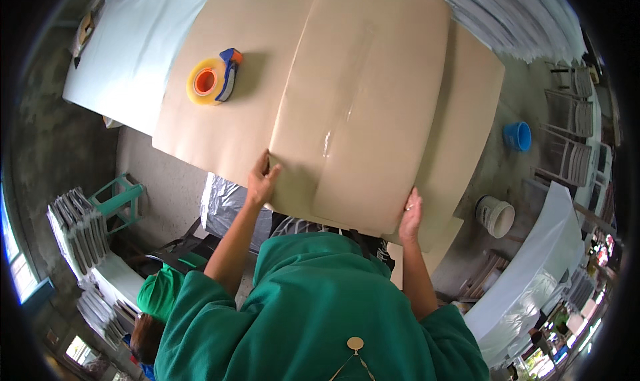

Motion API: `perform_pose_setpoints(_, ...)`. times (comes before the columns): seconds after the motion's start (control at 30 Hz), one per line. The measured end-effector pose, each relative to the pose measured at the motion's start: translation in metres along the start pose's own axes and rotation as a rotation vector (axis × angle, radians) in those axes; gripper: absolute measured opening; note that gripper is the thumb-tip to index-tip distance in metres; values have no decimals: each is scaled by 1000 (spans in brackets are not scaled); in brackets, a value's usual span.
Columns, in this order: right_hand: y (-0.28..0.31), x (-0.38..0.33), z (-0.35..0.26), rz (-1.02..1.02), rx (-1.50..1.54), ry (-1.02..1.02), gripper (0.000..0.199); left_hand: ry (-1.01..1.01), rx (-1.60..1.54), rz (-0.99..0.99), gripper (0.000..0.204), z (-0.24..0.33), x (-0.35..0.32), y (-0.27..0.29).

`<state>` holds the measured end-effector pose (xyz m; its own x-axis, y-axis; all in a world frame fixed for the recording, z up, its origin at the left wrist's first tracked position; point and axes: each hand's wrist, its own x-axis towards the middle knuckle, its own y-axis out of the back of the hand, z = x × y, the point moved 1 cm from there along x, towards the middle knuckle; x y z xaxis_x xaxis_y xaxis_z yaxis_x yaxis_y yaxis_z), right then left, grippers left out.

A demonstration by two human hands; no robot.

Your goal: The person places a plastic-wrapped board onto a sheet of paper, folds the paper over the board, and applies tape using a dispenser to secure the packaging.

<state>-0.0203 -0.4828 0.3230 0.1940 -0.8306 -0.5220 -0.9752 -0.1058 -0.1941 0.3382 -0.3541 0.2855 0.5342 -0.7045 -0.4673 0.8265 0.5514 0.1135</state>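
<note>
A large flat package wrapped in brown paper (367, 108) lies on a sheet of brown paper (220, 124) spread over the table; clear tape runs down its middle seam. My left hand (261, 180) grips the package's near left corner, thumb on top. The near right edge is held by my right hand (411, 216), fingers curled against it. An orange tape roll in a blue dispenser (213, 78) rests on the paper sheet to the far left, apart from both hands.
A light blue table cover (133, 48) lies under the paper. Stacks of white panels (520, 14) sit at the back right. A white bucket (497, 216), a blue bucket (518, 136), a green stool (123, 201) and another person in green (157, 298) are below.
</note>
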Motion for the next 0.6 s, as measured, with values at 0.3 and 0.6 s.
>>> perform_pose_setpoints(0.3, 6, -35, 47, 210, 162, -7, 50, 271, -217, 114, 78, -7, -57, -66)
perform_pose_setpoints(0.6, 11, 26, 10, 160, 7, -281, 42, 508, -171, 85, 46, 13, 0, -55)
